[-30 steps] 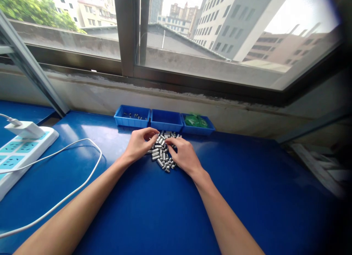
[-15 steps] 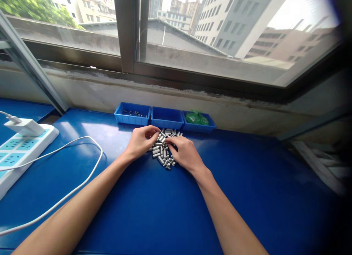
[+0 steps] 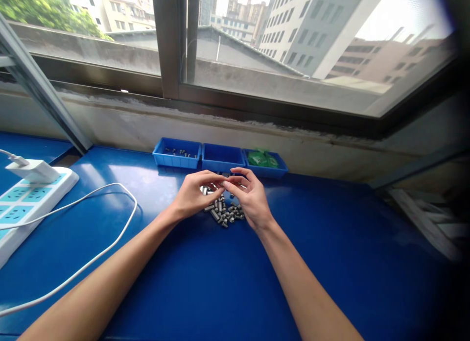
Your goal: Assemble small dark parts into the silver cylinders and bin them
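A pile of small silvery metal cylinders [image 3: 219, 214] lies on the blue table, partly covered by both hands. Over its left side is my left hand [image 3: 196, 191], thumb and fingers pinched toward the right. My right hand [image 3: 253, 196] meets it from the other side, its fingertips pressed close to the left ones above the pile. Whatever the joined fingertips hold is too small and too hidden to make out. Behind the hands stand a left blue bin [image 3: 176, 159] with a few small metal parts, a middle blue bin [image 3: 223, 164] and a right blue bin [image 3: 270, 173] with green plastic bags [image 3: 262, 158].
A white power strip [image 3: 68, 182] with a plugged-in white adapter [image 3: 36, 170] lies at the left. Its white cable [image 3: 130, 204] loops across the table. Along the back run a wall and a window frame [image 3: 257, 103]; a metal post [image 3: 47, 86] slants at the left.
My left hand has shifted right and its fingers have closed. My right hand has risen off the pile and turned, bringing both sets of fingertips together.
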A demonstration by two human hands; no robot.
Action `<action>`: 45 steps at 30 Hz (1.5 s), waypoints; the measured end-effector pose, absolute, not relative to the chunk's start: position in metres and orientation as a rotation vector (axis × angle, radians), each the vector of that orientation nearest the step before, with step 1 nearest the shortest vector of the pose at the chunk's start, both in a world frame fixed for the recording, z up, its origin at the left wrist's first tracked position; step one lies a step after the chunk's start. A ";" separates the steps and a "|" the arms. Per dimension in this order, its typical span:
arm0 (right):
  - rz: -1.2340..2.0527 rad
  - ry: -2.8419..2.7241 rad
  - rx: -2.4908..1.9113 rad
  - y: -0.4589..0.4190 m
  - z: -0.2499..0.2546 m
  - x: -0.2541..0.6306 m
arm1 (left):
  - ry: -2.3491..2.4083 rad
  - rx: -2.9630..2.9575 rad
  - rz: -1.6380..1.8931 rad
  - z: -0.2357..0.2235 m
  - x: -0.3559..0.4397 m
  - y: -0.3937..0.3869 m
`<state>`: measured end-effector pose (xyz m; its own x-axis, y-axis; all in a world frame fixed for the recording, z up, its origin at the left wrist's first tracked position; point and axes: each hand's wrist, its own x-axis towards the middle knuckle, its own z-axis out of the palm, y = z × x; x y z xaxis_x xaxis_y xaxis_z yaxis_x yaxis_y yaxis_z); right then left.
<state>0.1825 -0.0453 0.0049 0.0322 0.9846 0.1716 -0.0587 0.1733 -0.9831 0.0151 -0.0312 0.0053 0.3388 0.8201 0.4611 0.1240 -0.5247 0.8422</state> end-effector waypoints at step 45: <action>0.942 -1.307 -1.150 -0.041 0.002 0.195 | 1.049 1.846 1.308 -0.001 0.008 -0.021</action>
<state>0.1949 -0.0411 0.0019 0.0744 0.9727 0.2196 0.0999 0.2119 -0.9722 0.0082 -0.0215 -0.0014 0.1875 0.8761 0.4442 0.2434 -0.4796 0.8431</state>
